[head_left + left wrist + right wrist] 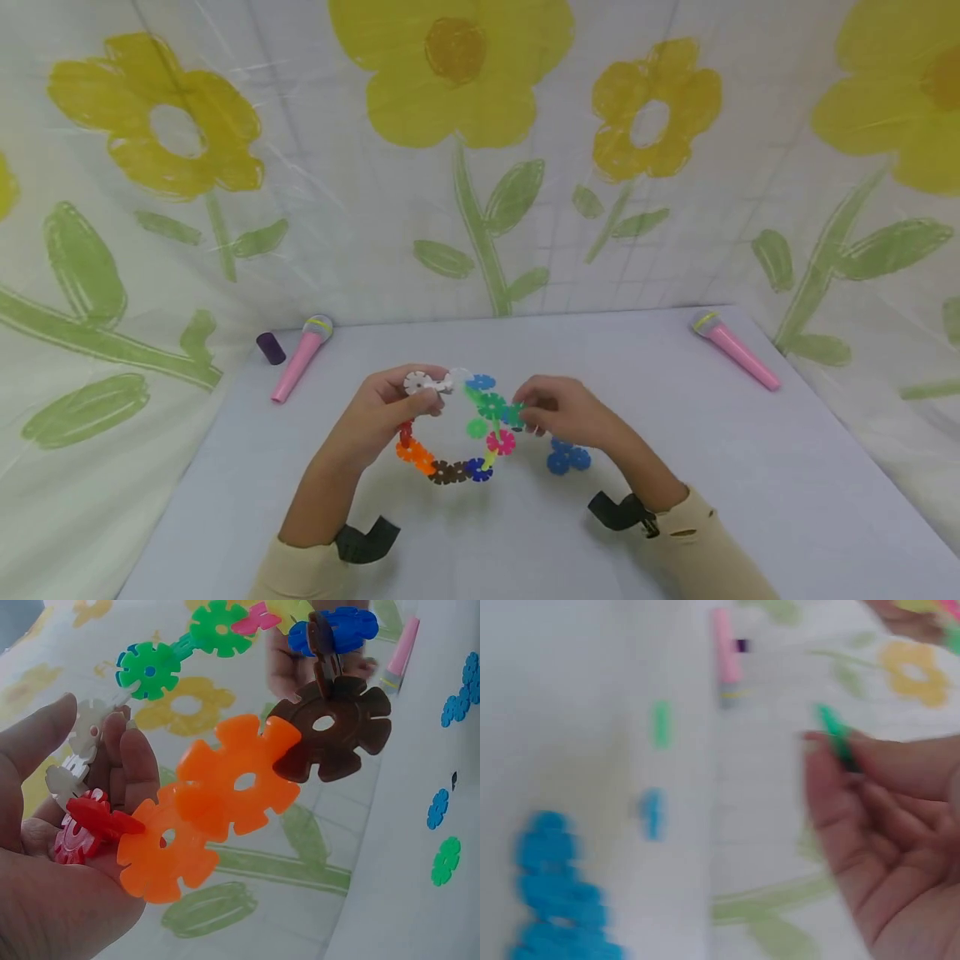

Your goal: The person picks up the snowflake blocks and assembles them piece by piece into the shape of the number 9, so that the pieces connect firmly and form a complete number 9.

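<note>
My left hand (390, 408) grips the white end of a chain of interlocking snowflake discs (417, 455), with thumb and fingers round the white pieces. The chain curves down through red, orange, brown and dark blue, then up past yellow and pink to green. In the left wrist view, the orange discs (244, 780) and a brown disc (330, 727) hang close to the camera. My right hand (566, 410) is beside the chain's green part and pinches a green snowflake disc (832, 731) between thumb and fingertips. The right wrist view is blurred.
Linked blue discs (567, 458) lie on the white table below my right hand. A loose green disc (446, 861) and blue disc (437, 808) also lie there. Pink toy microphones (300, 362) are at back left and back right, with a dark cylinder (271, 348) beside the left one.
</note>
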`<state>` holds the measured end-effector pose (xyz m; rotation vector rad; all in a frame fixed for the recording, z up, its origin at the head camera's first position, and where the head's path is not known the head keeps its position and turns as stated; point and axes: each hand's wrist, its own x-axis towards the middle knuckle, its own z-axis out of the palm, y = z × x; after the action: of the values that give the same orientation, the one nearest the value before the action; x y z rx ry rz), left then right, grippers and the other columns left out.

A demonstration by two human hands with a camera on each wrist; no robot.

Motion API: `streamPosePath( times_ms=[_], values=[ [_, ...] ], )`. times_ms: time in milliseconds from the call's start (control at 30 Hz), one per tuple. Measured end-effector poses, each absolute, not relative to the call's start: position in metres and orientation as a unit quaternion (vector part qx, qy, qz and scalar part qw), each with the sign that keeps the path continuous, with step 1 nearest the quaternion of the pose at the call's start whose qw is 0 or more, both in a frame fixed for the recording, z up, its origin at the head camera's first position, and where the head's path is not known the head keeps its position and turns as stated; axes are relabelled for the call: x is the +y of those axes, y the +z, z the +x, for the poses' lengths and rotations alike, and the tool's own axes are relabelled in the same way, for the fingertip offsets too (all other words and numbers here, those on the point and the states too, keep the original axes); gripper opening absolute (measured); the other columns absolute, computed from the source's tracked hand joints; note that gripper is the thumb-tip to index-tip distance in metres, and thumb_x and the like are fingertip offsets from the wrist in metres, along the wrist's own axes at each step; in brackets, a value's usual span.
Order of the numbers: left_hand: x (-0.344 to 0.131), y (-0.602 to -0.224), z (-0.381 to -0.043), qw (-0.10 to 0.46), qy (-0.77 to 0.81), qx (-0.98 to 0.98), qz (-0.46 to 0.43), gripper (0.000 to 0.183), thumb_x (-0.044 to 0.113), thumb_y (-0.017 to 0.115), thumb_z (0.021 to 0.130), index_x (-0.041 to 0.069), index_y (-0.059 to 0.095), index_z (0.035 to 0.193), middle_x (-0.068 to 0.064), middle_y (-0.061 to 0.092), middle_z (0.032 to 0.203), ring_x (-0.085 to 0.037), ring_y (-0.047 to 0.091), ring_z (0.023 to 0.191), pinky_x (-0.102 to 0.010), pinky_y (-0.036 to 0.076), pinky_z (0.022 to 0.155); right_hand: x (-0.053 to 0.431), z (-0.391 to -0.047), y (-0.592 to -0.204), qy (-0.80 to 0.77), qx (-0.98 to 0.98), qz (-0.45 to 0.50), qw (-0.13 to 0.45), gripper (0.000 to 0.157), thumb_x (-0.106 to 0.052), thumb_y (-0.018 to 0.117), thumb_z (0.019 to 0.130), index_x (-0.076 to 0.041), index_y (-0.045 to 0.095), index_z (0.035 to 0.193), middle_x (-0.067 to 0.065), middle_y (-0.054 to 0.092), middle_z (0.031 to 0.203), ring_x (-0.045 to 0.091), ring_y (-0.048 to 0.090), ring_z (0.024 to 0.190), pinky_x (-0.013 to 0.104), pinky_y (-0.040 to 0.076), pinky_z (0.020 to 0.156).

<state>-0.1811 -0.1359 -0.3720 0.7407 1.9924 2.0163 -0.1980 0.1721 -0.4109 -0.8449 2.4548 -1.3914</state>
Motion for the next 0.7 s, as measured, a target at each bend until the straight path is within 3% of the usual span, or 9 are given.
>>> streamPosePath(
  times_ms=[67, 200, 300, 533, 700],
  values=[
    [-0.135, -0.372, -0.181, 0.11, 0.69, 0.671, 0.25, 0.021, 0.012, 0.06, 0.101, 0.01, 0.069, 0.12, -0.006, 0.071, 0.094, -0.025, 0.068, 0.091, -0.018, 0.045, 0.051, 0.178, -0.195, -0.398, -0.514, 0.8, -0.309, 0.04, 0.014, 0.0, 0.059, 0.099, -0.002, 0.061, 0.113, 0.011, 0.07, 0.089, 0.027, 0.069, 0.073, 0.041, 0.06, 0.066],
    [-0.131, -0.374, -0.181, 0.12, 0.705, 0.652, 0.252, 0.022, 0.01, 0.06, 0.101, 0.01, 0.069, 0.121, -0.005, 0.072, 0.097, -0.024, 0.069, 0.094, -0.025, 0.057, 0.074, 0.181, -0.185, -0.38, -0.542, 0.762, -0.353, -0.022, 0.014, 0.005, 0.051, 0.101, -0.002, 0.051, 0.113, 0.006, 0.069, 0.086, 0.025, 0.068, 0.069, 0.037, 0.059, 0.062],
    [-0.127, -0.377, -0.182, 0.126, 0.716, 0.634, 0.263, 0.022, 0.009, 0.061, 0.101, 0.006, 0.069, 0.121, -0.006, 0.073, 0.099, -0.022, 0.07, 0.096, -0.036, 0.055, 0.091, 0.178, -0.178, -0.377, -0.527, 0.765, -0.367, -0.056, 0.018, 0.005, 0.051, 0.101, -0.005, 0.05, 0.116, 0.002, 0.066, 0.082, 0.018, 0.064, 0.066, 0.033, 0.058, 0.06],
    [-0.115, -0.384, -0.181, 0.141, 0.725, 0.616, 0.276, 0.028, 0.01, 0.061, 0.101, -0.005, 0.064, 0.124, -0.013, 0.073, 0.109, -0.029, 0.069, 0.106, -0.041, 0.052, 0.094, 0.173, -0.172, -0.377, -0.485, 0.779, -0.382, -0.108, 0.025, 0.006, 0.055, 0.099, -0.005, 0.055, 0.121, -0.001, 0.06, 0.081, 0.014, 0.058, 0.064, 0.028, 0.055, 0.059],
    [-0.11, -0.385, -0.18, 0.146, 0.729, 0.612, 0.272, 0.028, 0.011, 0.061, 0.101, -0.004, 0.065, 0.124, -0.013, 0.072, 0.11, -0.03, 0.069, 0.107, -0.042, 0.052, 0.094, 0.171, -0.169, -0.375, -0.458, 0.789, -0.387, -0.13, 0.025, 0.004, 0.058, 0.098, -0.005, 0.058, 0.121, 0.002, 0.065, 0.091, 0.013, 0.061, 0.07, 0.027, 0.057, 0.064]
  ],
)
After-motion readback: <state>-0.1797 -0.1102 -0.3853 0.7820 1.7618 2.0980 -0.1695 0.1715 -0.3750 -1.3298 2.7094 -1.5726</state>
